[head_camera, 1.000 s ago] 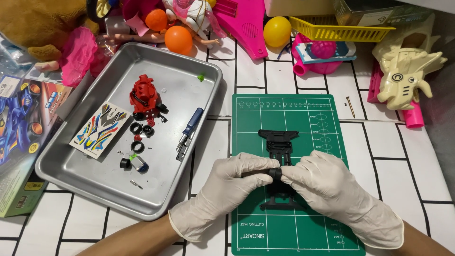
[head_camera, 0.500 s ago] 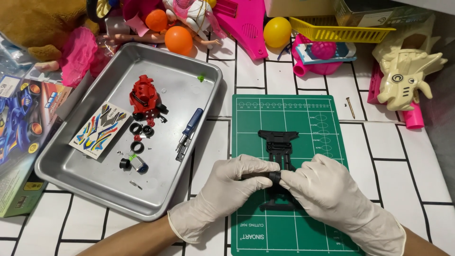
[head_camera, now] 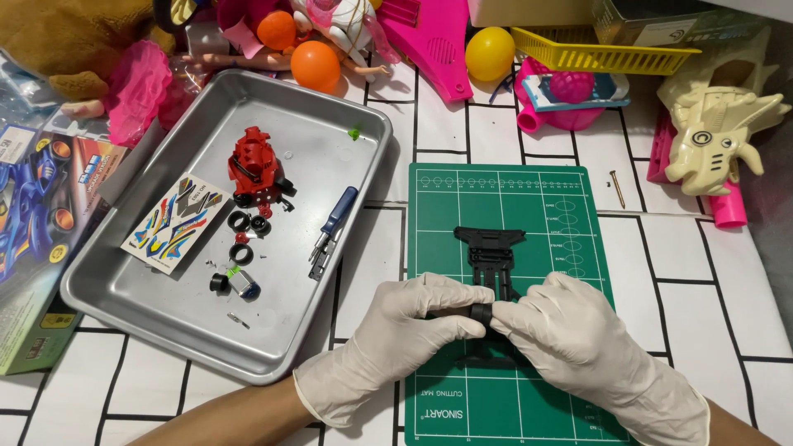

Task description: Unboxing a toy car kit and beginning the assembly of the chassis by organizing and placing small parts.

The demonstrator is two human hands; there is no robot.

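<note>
A black plastic toy-car chassis lies on a green cutting mat. Both hands wear white gloves and meet over its near end. My left hand and my right hand pinch a small black tyre against the chassis between their fingertips. The near part of the chassis is hidden under my fingers.
A metal tray at left holds a red car body, loose black tyres, a sticker sheet and a blue screwdriver. A kit box lies far left. Toys, orange balls and a cream toy gun crowd the back.
My hands have shifted slightly on the chassis end, the right hand edging left over it. The chassis and the tray parts stay where they were.
</note>
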